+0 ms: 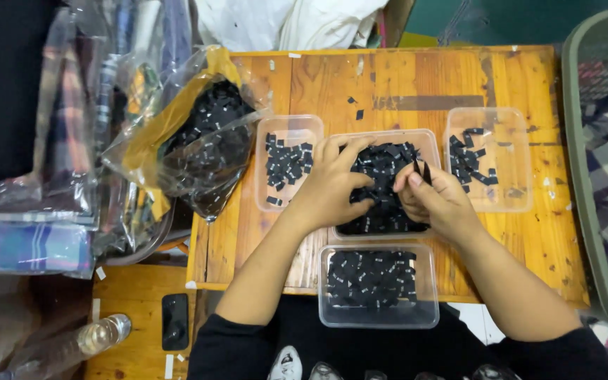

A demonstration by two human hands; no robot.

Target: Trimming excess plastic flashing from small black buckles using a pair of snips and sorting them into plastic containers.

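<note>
At the centre of the frame a clear tray heaped with small black tags is worked on the bench. One tag is pinched upright in the right hand, just right of the heap. The left hand lies nearer, fingers curled into the pile's left edge.

Even, fairly bright light falls from above on the wooden surface; shadows beneath the trays are soft and short; white glare streaks the clear plastic bag at left; the left edge and the lower corners sit dimmer; the middle is sharp, while the basket at right bows and blurs slightly.
</note>
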